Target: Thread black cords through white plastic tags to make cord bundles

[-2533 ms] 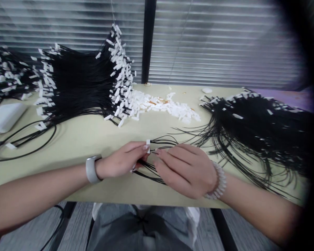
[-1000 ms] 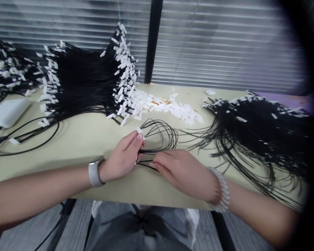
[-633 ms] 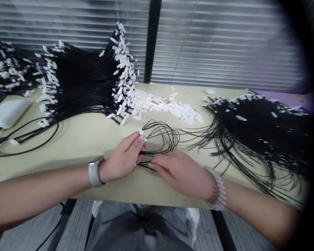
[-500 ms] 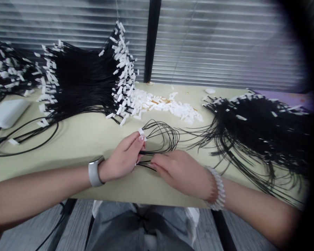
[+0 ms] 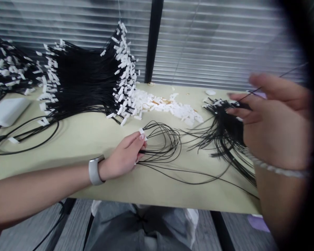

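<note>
My left hand [image 5: 124, 153] is closed round a looped bundle of thin black cables [image 5: 170, 139], above the table's front half. A white tag [image 5: 141, 131] shows at its fingertips. From this hand two longer strands run off to the right. Raised at the right, my right hand [image 5: 274, 122] is blurred, with its fingers bent round a single thin black cable [image 5: 290, 72] that slants up to the right. It is over a pile of loose black cables [image 5: 226, 129] and hides much of that pile.
A large stack of black cables [image 5: 86, 76] with white tags stands at the back left, another tagged heap [image 5: 10, 69] beside it. Small white pieces [image 5: 183, 111] lie scattered mid-table. A white box [image 5: 9, 113] with a cord sits left. Window blinds [image 5: 225, 45] rise behind.
My right hand has moved from beside my left hand up and right, over the loose pile, and now has a single cable in its fingers. My left hand has stayed in place.
</note>
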Motion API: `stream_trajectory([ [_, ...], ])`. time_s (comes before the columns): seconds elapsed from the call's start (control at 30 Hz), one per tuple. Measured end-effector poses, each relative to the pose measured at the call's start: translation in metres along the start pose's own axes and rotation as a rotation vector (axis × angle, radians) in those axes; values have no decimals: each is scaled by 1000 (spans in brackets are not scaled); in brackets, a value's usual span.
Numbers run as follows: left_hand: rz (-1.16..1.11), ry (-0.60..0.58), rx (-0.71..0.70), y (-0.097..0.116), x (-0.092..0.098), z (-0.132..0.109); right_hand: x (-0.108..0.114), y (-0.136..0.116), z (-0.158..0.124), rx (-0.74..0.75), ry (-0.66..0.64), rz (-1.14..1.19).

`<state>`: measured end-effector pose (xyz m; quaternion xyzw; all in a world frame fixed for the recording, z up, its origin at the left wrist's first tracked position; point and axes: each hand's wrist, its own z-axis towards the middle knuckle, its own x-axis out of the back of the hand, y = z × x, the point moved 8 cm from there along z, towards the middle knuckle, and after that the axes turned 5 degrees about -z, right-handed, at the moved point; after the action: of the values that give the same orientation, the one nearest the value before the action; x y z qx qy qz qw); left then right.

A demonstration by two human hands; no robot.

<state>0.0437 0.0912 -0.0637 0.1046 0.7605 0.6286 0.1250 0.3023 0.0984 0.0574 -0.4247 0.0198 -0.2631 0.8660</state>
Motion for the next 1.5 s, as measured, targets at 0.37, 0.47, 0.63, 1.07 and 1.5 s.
stream_trajectory([
  [0.37,55,-110,-101,2,-9,-4,-95,-12,-77,-146,-863,-173],
  [0.47,86,-152,-134,5,-12,-6,-104,-21,-84,-19,-835,-323],
  [0.63,211,-204,-170,7,-17,-9,-108,-16,-90,-47,-846,-324],
  [1.07,478,-264,-305,12,-23,-14,-113,-14,-95,-77,-932,-320],
  [1.5,574,-325,-378,18,-28,-16,-116,-19,-99,-25,-911,-308],
])
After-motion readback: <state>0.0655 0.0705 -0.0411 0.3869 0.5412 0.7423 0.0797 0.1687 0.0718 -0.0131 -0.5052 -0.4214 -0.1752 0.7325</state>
